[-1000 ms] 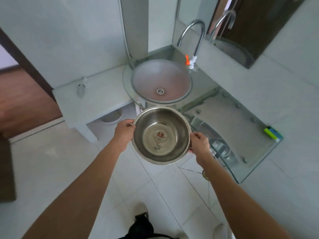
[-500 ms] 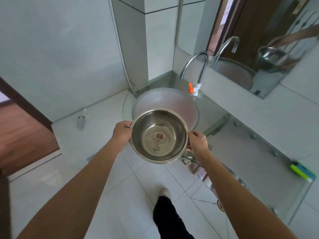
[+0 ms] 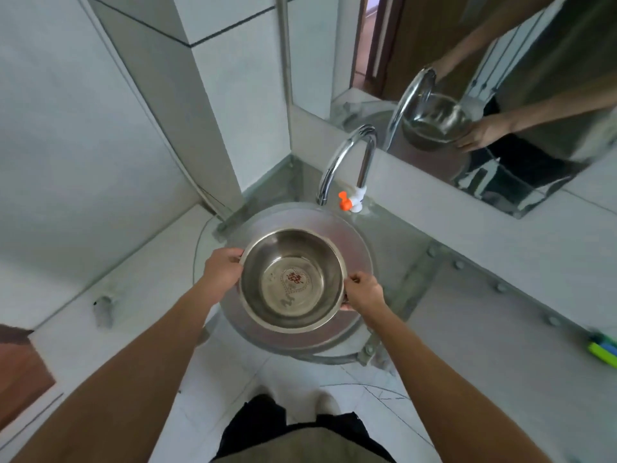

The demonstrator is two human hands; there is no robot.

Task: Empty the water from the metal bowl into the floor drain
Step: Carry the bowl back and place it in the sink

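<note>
Holding a round, shiny stainless-steel bowl [image 3: 293, 280] level by its rim, the left hand [image 3: 223, 269] clamps the left edge and the right hand [image 3: 363, 292] clamps the right edge, fingers curled over the lip. The bowl hangs directly above a shallow round frosted-glass basin [image 3: 359, 248] set in a glass table [image 3: 434, 259], below a curved chrome faucet [image 3: 347, 158] with an orange and white valve [image 3: 349, 200]. A wall mirror [image 3: 551, 35] above the faucet reflects the bowl and the person's arms.

Progress: the bowl is upright and not tipped, so no pouring is under way. Whether water remains inside cannot be told; the bottom shows clearly, with only a faint sheen and a few dark marks. No floor drain is in view on the white tiled floor [image 3: 233, 379], so the judgement is that either the emptying is already finished or the bowl has yet to be carried to the drain; these pictures do not settle which.

Markings: a red emblem inside a heart-shaped outline is printed on the bowl's bottom, resembling an ornate character but too small to read with confidence. No other writing or brand is legible. A green and blue sponge-like block [image 3: 602, 350] lies at the table's far right edge.
</note>
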